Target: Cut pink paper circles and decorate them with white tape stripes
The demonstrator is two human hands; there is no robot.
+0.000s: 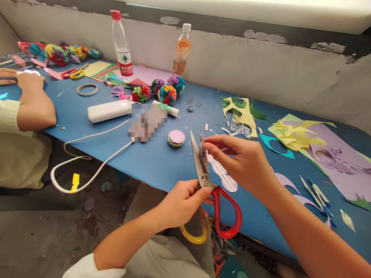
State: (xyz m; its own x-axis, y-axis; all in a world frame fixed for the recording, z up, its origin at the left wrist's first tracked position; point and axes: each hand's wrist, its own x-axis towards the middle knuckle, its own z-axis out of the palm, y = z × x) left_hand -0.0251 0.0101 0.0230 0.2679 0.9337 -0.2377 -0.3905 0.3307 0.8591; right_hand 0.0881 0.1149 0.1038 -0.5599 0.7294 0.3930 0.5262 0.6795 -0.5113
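Note:
My left hand (181, 202) is closed around the handles of a pair of scissors (213, 197), one handle red, one yellow, blades pointing up and slightly apart. My right hand (242, 160) pinches a small folded piece of paper (203, 148) held between the blades at their upper part. Both hands hover over the near edge of the blue table (162, 162). Beneath my right hand lies a pale pink scalloped paper cut-out (224, 175).
A stack of paper discs (176, 138), paper flower balls (167, 94), two bottles (123, 48), a white device (108, 110) with a cable, and yellow, green and purple paper scraps (301, 135) lie on the table. Another person's arm (31, 102) rests at the left.

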